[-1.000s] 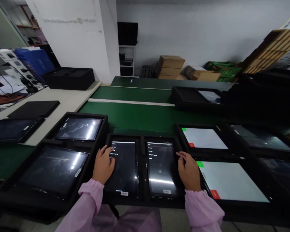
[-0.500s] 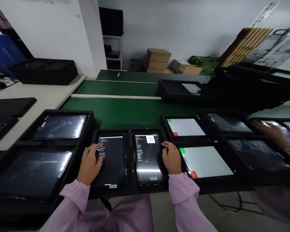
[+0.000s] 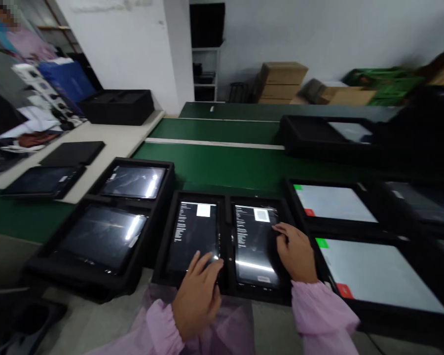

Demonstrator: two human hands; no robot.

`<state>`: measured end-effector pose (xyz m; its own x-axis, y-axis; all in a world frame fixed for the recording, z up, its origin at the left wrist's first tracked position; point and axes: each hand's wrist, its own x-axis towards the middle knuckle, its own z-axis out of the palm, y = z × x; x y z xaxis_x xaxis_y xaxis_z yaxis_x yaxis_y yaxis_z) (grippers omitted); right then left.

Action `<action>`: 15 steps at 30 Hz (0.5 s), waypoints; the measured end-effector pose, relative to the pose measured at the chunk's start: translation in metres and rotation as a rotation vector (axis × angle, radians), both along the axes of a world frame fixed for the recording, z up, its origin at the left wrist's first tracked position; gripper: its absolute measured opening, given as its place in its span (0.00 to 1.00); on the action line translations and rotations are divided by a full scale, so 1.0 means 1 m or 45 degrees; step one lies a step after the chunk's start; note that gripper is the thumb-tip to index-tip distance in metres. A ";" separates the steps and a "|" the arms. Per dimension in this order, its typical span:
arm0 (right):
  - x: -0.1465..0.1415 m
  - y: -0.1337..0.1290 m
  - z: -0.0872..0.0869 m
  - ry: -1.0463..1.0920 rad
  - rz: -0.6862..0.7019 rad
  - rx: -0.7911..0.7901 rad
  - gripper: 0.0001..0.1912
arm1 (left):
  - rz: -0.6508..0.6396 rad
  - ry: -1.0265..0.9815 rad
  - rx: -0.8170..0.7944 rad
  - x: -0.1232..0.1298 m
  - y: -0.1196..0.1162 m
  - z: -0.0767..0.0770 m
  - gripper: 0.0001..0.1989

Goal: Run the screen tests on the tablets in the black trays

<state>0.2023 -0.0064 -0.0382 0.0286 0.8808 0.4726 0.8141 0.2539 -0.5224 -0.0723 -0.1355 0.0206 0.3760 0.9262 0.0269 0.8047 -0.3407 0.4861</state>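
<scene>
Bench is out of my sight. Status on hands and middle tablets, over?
Left hand open over left tablet. Right hand half-curled at right edge of right tablet. Both screens show text, white square. In the way: left hand hides left tablet's lower end.

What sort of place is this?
Probably an electronics workshop or factory floor: black rectangular tablets with lit text screens sit in a black foam-like tray, on a long green-topped workbench, with stacked brown cardboard boxes behind.
</scene>
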 end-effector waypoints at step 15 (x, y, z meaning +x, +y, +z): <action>0.000 0.002 0.001 0.177 -0.058 -0.092 0.17 | 0.268 0.196 0.206 -0.041 0.024 0.009 0.18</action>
<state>0.2019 -0.0044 -0.0369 0.1296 0.9087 0.3967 0.7426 0.1762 -0.6462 -0.1132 -0.1111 0.0295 0.1876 0.9725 0.1377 0.9259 -0.2219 0.3057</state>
